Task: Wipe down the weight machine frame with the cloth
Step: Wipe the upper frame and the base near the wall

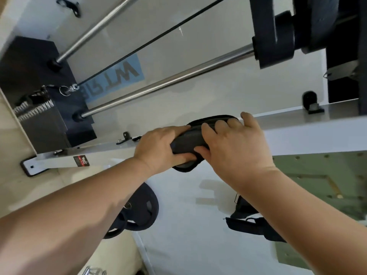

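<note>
The left hand and right hand both clutch the black cloth on the white frame beam — it looks soft, light and pliable, so gripping its bunched middle seems best.

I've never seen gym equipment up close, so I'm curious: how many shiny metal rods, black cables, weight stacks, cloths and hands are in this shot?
Chrome rods: 2 (upper rod, lower rod)
Black cable: 1
Weight stack: 1
Cloth: 1
Hands: 2 (left hand, right hand)
Total: 7
</note>
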